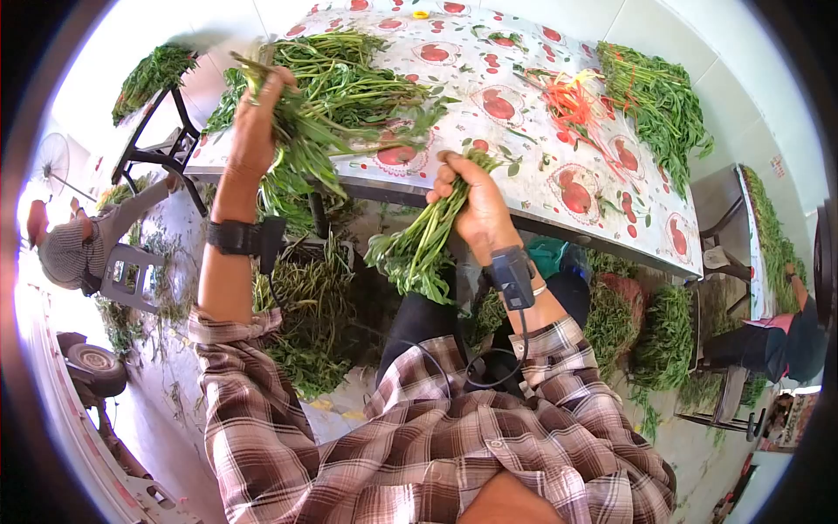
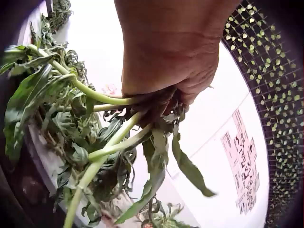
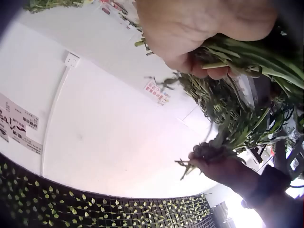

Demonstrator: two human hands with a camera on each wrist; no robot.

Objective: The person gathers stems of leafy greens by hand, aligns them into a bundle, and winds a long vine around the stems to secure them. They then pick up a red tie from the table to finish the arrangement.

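Head view: left hand grips one leafy bunch, right hand another bunch, leaves below both hands.

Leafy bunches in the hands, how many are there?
2. One leafy bunch is in the raised left hand; the other bunch is in the right hand, its leaves hanging down. Neither is hidden, though fingers cover some stems.
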